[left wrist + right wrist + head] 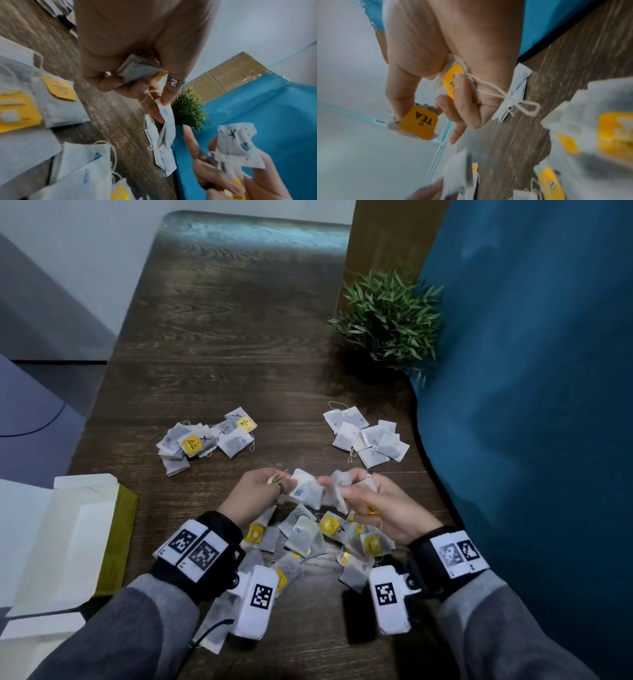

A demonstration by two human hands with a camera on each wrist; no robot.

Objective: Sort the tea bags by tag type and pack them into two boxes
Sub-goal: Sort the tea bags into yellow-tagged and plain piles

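Both hands hover over a loose heap of tea bags [310, 537] at the table's near middle. My left hand [260, 489] pinches a white tea bag [306, 489] by its corner and keeps another folded bag [137, 69] in its palm. My right hand [359, 494] grips several tea bags [337, 486], two of them with yellow tags [419, 123] marked TEA. Further back lie two sorted piles: a left pile [205, 440] with yellow tags and X marks, and a right pile [368, 436] of plain white bags.
An open white box [68, 539] with an olive side lies at the left table edge. A small potted plant [387, 320] stands at the back right. A blue drape [531, 405] runs along the right side. The dark wooden table [222, 337] stretches away behind the piles.
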